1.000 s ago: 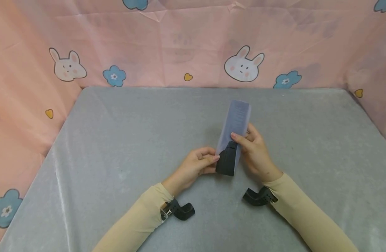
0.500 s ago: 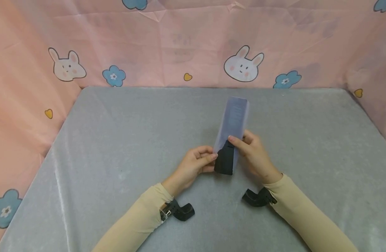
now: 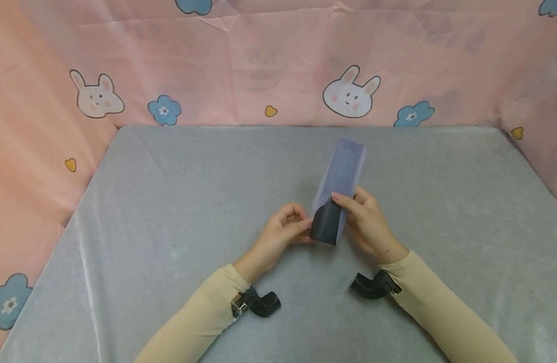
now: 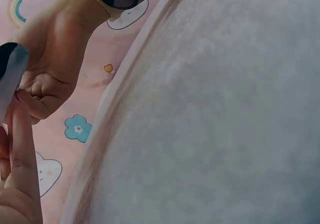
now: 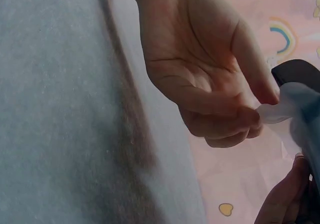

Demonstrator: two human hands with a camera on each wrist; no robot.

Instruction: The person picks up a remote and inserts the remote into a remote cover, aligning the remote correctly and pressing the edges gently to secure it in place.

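Observation:
A long, bluish, translucent packet [image 3: 343, 164] is held up over the grey tabletop, its far end leaning slightly right. Faint print lines show on its face. At its near end sits a smooth black piece [image 3: 326, 224], whose kind I cannot tell. My right hand [image 3: 369, 217] grips the packet from the right, thumb across the front and fingers behind. On the left, my left hand [image 3: 280, 234] pinches the near left edge. In the right wrist view, the left hand [image 5: 200, 69] has a whitish, see-through bit [image 5: 275, 113] of it between thumb and curled fingers.
Grey cloth covers the table [image 3: 192, 176], with its far edge against a pink curtain [image 3: 242, 60] printed with rabbits and flowers. Black camera mounts are strapped to the left wrist [image 3: 260, 302] and the right wrist [image 3: 374, 285].
The packet's near end has risen a little and its far end has swung slightly right. The black piece shows a smoother, rounder side. The left index finger has lifted slightly.

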